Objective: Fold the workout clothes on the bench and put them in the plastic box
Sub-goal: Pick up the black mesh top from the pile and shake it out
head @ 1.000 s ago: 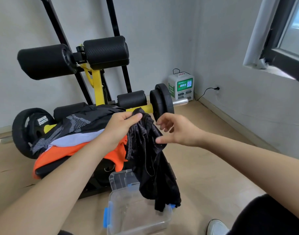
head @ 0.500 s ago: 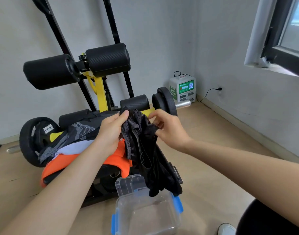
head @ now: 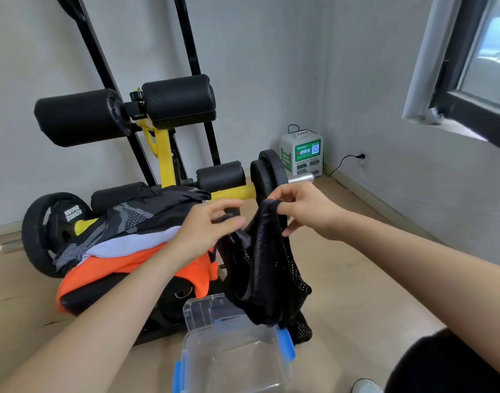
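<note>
The black mesh garment (head: 267,268) hangs in the air, its lower end dangling just over the open plastic box (head: 243,355) on the floor. The right hand (head: 308,211) pinches its top edge between thumb and fingers, while the left hand (head: 206,225), motion-blurred, has its fingers parted at the garment's left edge; whether they grip it I cannot tell. Behind lies a pile of clothes (head: 124,239) on the counter (head: 101,293).

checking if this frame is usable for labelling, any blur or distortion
Head view: the left hand is motion-blurred at the fingers, so its grip is unclear; the right hand pinching the black mesh garment is sharp; head view's wide angle skews the window frame.
</note>
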`<state>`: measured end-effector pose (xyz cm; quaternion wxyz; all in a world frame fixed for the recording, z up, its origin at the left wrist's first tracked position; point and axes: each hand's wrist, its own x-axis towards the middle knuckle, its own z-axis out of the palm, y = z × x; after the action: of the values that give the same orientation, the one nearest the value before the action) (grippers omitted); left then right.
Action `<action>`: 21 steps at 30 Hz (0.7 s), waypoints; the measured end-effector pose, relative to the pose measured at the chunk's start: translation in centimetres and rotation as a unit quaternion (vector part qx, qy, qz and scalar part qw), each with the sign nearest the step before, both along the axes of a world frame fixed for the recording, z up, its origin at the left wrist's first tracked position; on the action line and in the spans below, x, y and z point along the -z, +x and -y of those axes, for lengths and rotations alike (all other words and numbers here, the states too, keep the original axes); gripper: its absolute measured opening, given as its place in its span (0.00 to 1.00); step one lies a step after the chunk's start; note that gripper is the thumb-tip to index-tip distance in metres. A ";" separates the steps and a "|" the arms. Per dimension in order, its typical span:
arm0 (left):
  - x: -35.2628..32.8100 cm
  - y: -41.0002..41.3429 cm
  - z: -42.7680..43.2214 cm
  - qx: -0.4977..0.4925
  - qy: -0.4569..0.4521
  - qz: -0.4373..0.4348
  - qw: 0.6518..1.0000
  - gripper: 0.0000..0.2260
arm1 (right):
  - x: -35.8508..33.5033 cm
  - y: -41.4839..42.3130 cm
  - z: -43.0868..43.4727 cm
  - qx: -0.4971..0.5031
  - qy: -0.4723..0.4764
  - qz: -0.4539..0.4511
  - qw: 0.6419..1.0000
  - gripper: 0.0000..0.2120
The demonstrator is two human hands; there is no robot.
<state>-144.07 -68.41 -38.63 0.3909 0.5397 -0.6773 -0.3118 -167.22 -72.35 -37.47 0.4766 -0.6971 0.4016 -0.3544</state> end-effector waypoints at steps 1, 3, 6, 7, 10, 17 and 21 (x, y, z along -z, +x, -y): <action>0.2 -0.7 0.0 0.029 -0.001 0.011 1.000 0.15 | 0.0 0.0 0.0 0.001 0.010 0.010 1.000 0.05; 0.4 -2.2 -0.1 0.054 -0.007 0.014 0.998 0.11 | -0.1 0.1 -0.1 0.001 0.019 0.020 1.000 0.06; 0.3 -3.4 0.1 0.038 -0.049 0.052 0.997 0.05 | -0.2 0.1 -0.2 -0.002 0.022 0.018 1.000 0.05; 0.3 -3.4 0.1 0.033 -0.047 0.054 0.997 0.07 | -0.2 0.0 -0.2 -0.010 0.022 0.018 1.000 0.04; 0.1 -3.0 -0.1 0.024 -0.015 0.004 1.000 0.06 | -0.3 -0.9 -0.2 -0.056 0.016 0.013 0.998 0.09; -0.3 -2.6 -0.5 0.017 -0.023 -0.016 0.999 0.06 | 1.1 0.2 -0.8 -0.063 -0.100 -0.046 0.992 0.19; -0.5 -2.0 -0.6 0.009 -0.017 -0.030 0.999 0.05 | 1.6 0.9 -0.4 -0.033 -0.110 -0.030 0.993 0.04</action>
<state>-146.04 -67.82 -38.17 0.4167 0.5173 -0.6756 -0.3201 -166.34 -71.99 -39.03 0.3961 -0.7684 0.3513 -0.3595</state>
